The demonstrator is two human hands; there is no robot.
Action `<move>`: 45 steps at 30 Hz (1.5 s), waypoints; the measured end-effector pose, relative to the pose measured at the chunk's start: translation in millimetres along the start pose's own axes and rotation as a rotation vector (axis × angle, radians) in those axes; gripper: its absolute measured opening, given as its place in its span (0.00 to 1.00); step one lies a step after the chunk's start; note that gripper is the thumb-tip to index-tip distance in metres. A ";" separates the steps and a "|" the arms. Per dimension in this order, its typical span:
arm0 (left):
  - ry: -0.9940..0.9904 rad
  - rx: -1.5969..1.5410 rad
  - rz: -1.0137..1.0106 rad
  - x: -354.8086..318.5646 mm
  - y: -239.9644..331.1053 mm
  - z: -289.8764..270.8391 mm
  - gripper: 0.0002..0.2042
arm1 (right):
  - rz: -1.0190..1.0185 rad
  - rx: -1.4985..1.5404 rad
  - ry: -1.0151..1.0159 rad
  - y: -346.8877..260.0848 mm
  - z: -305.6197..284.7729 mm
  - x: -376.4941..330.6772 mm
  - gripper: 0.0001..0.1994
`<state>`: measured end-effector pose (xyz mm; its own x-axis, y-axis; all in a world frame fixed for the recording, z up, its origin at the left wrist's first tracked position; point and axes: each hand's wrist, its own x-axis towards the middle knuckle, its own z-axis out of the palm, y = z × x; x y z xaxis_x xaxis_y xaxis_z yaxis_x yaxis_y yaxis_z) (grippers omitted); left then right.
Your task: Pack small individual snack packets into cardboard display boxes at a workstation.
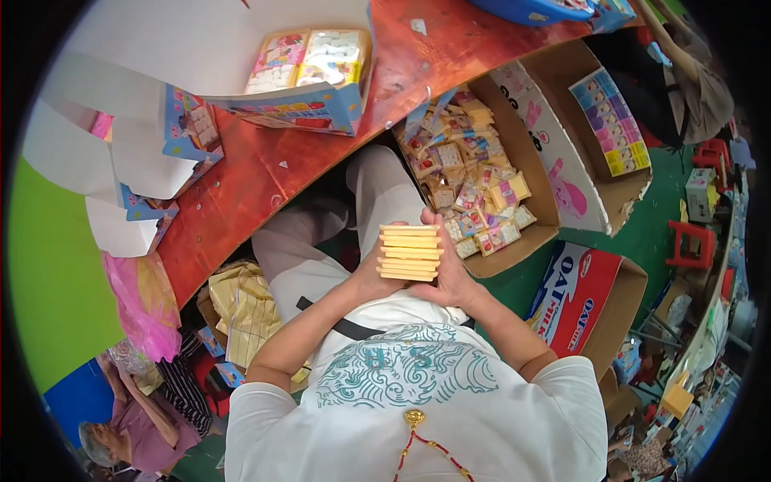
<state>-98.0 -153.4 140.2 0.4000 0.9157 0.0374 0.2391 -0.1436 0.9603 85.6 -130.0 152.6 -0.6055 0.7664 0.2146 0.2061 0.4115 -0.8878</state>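
Both my hands hold one stack of several flat yellow packets (410,251) above my lap. My left hand (371,275) grips the stack's left side. My right hand (450,269) wraps its right side, fingers over the far end. Just beyond the stack, an open cardboard box (536,210) is filled with many small yellow and pink packets (470,181). On the red table (265,173) ahead stands an open printed display box (309,68) with packets lined up inside.
Flat blue-and-white box blanks (173,136) lie on the table's left. A red and white printed carton (582,293) stands at my right, another open carton (614,120) beyond it. A pink bag (148,301) hangs at left. Another person (132,438) sits at lower left.
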 end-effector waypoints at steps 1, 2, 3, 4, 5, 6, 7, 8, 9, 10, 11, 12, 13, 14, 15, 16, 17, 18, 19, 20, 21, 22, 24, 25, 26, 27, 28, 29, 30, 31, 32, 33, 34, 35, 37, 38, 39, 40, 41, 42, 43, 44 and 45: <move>-0.010 -0.082 -0.035 5.0 8.1 -2.6 0.19 | 0.036 0.036 0.089 0.7 4.9 3.4 0.55; -0.031 -0.003 0.019 -3.0 -1.5 -3.9 0.20 | 0.169 0.085 0.078 8.3 11.2 5.7 0.52; 0.041 -0.120 0.006 -4.0 -4.1 -2.1 0.20 | 0.240 0.121 0.115 17.8 18.7 3.4 0.51; 0.090 -0.058 0.018 -6.6 -8.9 -0.6 0.21 | 0.206 0.102 0.108 21.8 19.7 5.7 0.50; 0.126 0.050 0.024 -16.4 -23.8 8.1 0.24 | 0.118 0.059 0.107 20.6 20.6 6.5 0.49; 0.068 0.219 0.238 -12.1 -23.7 6.9 0.25 | 0.078 0.057 0.122 15.8 15.0 -0.3 0.48; 0.101 0.138 0.144 -10.6 -18.4 10.7 0.27 | 0.068 0.069 0.109 18.4 16.8 -6.2 0.48; 0.051 0.000 0.003 -16.6 -22.6 15.1 0.26 | 0.110 0.107 0.109 19.0 18.6 -8.2 0.44; 0.106 0.009 -0.011 -24.1 -37.2 19.1 0.27 | 0.075 0.104 0.100 20.2 20.8 -6.4 0.44; 0.086 -0.022 -0.013 -21.2 -37.6 18.0 0.28 | 0.132 0.178 0.076 23.2 19.8 -4.6 0.41; 0.064 -0.053 -0.015 -14.7 -37.4 13.4 0.29 | 0.190 0.250 0.053 26.1 17.0 2.4 0.39; 0.073 -0.047 -0.004 -10.2 -28.3 5.5 0.29 | 0.209 0.259 0.106 4.7 10.2 15.3 0.34; 0.056 -0.140 -0.046 -8.4 -18.8 -0.6 0.27 | 0.198 0.252 0.102 -10.7 1.2 22.8 0.34; 0.034 -0.232 -0.082 -3.7 -1.4 -9.9 0.25 | 0.240 0.308 0.115 -25.2 -9.3 30.9 0.34; 0.033 -0.230 -0.068 -0.6 19.4 -19.4 0.25 | 0.286 0.364 0.133 -31.4 -15.7 37.5 0.34; 0.118 -0.237 -0.036 0.1 44.2 -29.7 0.27 | 0.337 0.537 0.148 -19.4 -18.3 34.9 0.31; 0.218 -0.243 -0.011 -3.7 63.5 -41.8 0.29 | 0.331 0.532 0.137 -31.5 -27.6 44.4 0.31; 0.209 -0.156 0.000 -10.1 74.1 -59.2 0.31 | 0.375 0.666 0.141 -58.0 -43.0 59.5 0.32; 0.248 0.025 0.124 1.2 92.2 -77.5 0.31 | 0.407 0.805 0.193 -77.9 -68.5 68.5 0.32; 0.314 0.192 0.238 6.6 106.4 -100.1 0.31 | 0.355 0.811 0.264 -85.6 -82.8 80.2 0.33; 0.451 0.447 0.378 14.7 122.5 -124.4 0.31 | 0.303 0.818 0.327 -95.5 -93.3 95.3 0.34; 0.569 0.622 0.422 22.8 140.8 -147.1 0.31 | 0.290 0.788 0.306 -115.6 -102.5 118.0 0.34; 0.691 0.849 0.297 36.5 144.8 -179.2 0.30 | 0.229 0.814 0.318 -163.5 -110.1 172.3 0.32; 0.699 0.849 0.295 39.8 139.9 -191.1 0.30 | 0.180 0.872 0.347 -180.9 -106.2 201.5 0.30; 0.637 0.952 0.286 42.1 133.1 -202.1 0.28 | 0.255 0.850 0.155 -181.9 -114.9 224.2 0.28; 0.566 1.050 0.280 45.2 124.5 -208.1 0.26 | 0.331 0.821 -0.027 -180.8 -124.1 243.3 0.25; 0.609 1.049 0.345 47.4 115.8 -209.8 0.21 | 0.414 0.860 -0.036 -187.4 -118.5 262.6 0.23; 0.605 1.042 0.353 47.6 113.1 -211.0 0.21 | 0.497 0.897 -0.041 -195.0 -110.2 281.4 0.21; 0.612 1.025 0.384 46.8 111.6 -211.4 0.20 | 0.613 0.908 -0.113 -191.1 -107.8 298.9 0.19; 0.617 1.008 0.411 44.9 110.0 -212.2 0.19 | 0.731 0.921 -0.188 -182.4 -103.4 315.4 0.18; 0.663 1.015 0.444 42.1 106.4 -212.8 0.16 | 0.804 0.900 -0.216 -178.1 -94.2 330.4 0.17; 0.654 1.005 0.453 42.0 105.8 -212.4 0.16 | 0.857 0.827 -0.183 -168.7 -88.0 342.6 0.17; 0.677 1.003 0.484 41.1 105.5 -212.0 0.15 | 0.866 0.785 -0.171 -161.5 -82.4 349.0 0.16; 0.706 1.007 0.505 38.1 104.1 -212.7 0.14 | 0.876 0.743 -0.173 -153.3 -74.0 355.1 0.16; 0.707 0.983 0.549 43.0 103.4 -213.1 0.14 | 0.844 0.743 -0.117 -126.2 -69.9 359.5 0.16; 0.701 0.989 0.562 42.7 101.8 -212.7 0.14 | 0.818 0.747 -0.083 -128.2 -63.5 359.6 0.16; 0.694 0.995 0.575 42.6 100.6 -211.8 0.14 | 0.826 0.748 -0.076 -131.0 -57.3 359.5 0.16; 0.688 1.008 0.583 43.6 100.2 -211.5 0.15 | 0.848 0.776 0.030 -135.0 -49.7 359.6 0.15; 0.682 1.000 0.585 41.5 100.7 -210.4 0.15 | 0.866 0.802 0.138 -144.0 -42.5 358.1 0.15; 0.667 0.977 0.610 42.8 100.9 -209.0 0.16 | 0.843 0.891 0.090 -131.2 -39.6 361.5 0.14; 0.652 0.955 0.636 44.0 101.7 -207.4 0.18 | 0.842 0.889 0.107 -119.9 -33.1 360.9 0.14; 0.648 0.949 0.641 44.6 101.2 -206.6 0.18 | 0.813 0.867 0.168 -112.9 -20.2 363.3 0.14; 0.651 0.942 0.635 45.8 101.4 -204.7 0.18 | 0.781 0.842 0.234 -115.7 -9.9 363.9 0.15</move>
<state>-236.6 -49.2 295.9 0.2366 0.5657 0.7899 0.7975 -0.5775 0.1748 -150.9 106.1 337.4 -0.3654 0.7744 -0.5165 -0.1671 -0.6004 -0.7820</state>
